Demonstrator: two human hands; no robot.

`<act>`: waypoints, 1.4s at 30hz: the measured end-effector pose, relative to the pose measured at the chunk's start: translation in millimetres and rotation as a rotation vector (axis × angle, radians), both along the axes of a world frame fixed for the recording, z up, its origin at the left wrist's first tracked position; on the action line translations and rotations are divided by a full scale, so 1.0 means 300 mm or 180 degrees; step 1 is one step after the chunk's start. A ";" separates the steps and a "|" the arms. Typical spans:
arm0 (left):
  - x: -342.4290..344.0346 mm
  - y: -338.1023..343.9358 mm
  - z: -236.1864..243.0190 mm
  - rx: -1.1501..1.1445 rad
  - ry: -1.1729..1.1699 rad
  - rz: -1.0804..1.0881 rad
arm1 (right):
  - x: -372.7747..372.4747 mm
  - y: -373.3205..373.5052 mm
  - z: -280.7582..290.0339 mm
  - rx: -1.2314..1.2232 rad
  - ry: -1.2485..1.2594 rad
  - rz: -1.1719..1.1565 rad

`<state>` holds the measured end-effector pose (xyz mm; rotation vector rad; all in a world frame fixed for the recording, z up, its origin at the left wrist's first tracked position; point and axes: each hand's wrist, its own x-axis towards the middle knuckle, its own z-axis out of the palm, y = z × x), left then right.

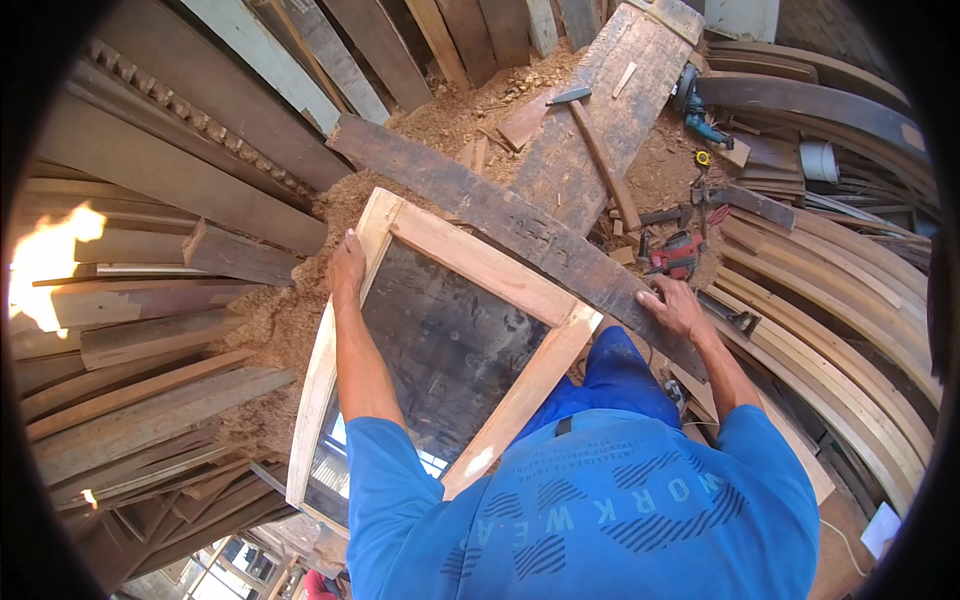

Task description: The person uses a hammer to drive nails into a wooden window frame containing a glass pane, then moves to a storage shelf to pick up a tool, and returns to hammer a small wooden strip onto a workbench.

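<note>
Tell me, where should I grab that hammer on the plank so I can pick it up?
Probably grab the hammer by its long wooden handle, near the lower end, coming from above. It lies flat on the plank with its dark head at the far end, so the handle is the bare, easy part. Both hands are busy: the left hand rests on the frame, the right hand on the dark beam.

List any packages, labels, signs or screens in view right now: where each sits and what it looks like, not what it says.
Printed shirt lettering: dark blue letters with striped patches across the blue shirt, bottom centre of the view.
Pale flat card or sheet: lower right edge beside the curved planks, whitish, roughly rectangular; too small to tell whether it is a label.
No packages, signs or screens show among the timber, sawdust and tools.
</note>
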<state>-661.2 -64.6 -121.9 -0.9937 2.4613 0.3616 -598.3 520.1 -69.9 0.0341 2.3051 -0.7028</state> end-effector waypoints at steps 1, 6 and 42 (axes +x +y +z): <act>-0.004 0.007 0.004 0.0006 0.0026 -0.0014 | -0.028 -0.026 0.003 -0.0015 0.0053 -0.0017; 0.004 -0.023 -0.030 0.0069 0.0050 -0.0010 | -0.156 -0.183 -0.051 -0.0379 0.0177 0.0110; -0.020 -0.004 0.033 0.0160 0.0183 -0.0047 | -0.186 -0.362 -0.127 -0.0516 0.0573 0.0152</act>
